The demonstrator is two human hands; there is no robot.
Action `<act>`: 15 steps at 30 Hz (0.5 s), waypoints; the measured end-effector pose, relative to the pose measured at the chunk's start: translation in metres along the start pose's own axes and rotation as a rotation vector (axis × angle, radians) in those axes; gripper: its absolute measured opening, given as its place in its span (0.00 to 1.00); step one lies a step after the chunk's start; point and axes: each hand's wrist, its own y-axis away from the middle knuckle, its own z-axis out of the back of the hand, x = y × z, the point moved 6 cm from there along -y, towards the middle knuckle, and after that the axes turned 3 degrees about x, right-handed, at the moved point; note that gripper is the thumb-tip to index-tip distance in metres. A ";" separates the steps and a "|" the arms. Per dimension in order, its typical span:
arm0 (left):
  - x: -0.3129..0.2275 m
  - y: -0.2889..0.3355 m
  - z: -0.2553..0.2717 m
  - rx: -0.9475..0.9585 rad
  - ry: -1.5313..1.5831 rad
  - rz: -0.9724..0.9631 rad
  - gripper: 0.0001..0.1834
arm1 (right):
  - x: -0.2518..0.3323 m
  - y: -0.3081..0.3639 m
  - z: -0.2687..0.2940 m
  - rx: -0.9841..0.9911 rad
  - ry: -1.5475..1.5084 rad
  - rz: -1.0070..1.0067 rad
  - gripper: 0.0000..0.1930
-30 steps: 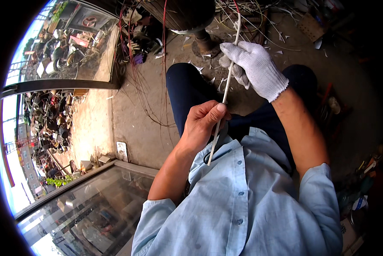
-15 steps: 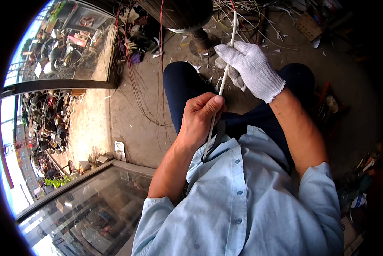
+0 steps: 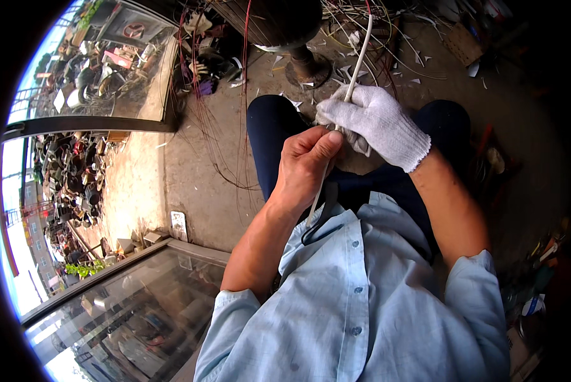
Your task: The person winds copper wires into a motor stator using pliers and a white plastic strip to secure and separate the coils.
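A white cable (image 3: 362, 52) runs slantwise through both of my hands, with a thin red wire (image 3: 369, 6) showing at its far end. My bare left hand (image 3: 308, 162) is closed on the cable, thumb pressed along it, and the near end hangs below it beside a black strap (image 3: 320, 224). Just beyond and to the right, my right hand (image 3: 371, 118) in a white knitted glove is wrapped round the cable too. The two hands almost touch. The glove hides part of the cable, and the fingers under it are mostly out of sight.
A dark round stool-like stand (image 3: 273, 25) on a metal post is ahead. Tangled wires and white scraps litter the floor (image 3: 212, 207) beyond my knees, and thin red wires (image 3: 246, 76) hang at left. A glass door (image 3: 133, 305) borders the left, with scrap heaps (image 3: 75, 175) outside.
My right hand has slid down the cable toward my left hand, so the gap between them has closed. More of the cable shows beyond the glove. My left hand has moved slightly right.
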 end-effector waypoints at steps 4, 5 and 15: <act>0.011 0.009 -0.005 0.005 0.028 -0.030 0.17 | -0.019 -0.001 0.000 0.046 0.066 -0.032 0.13; 0.012 0.013 -0.005 -0.002 -0.034 -0.029 0.17 | -0.018 -0.004 0.005 0.025 -0.016 -0.038 0.13; 0.007 0.021 0.004 -0.019 -0.154 -0.087 0.18 | 0.039 -0.061 0.062 -0.062 -0.070 0.163 0.17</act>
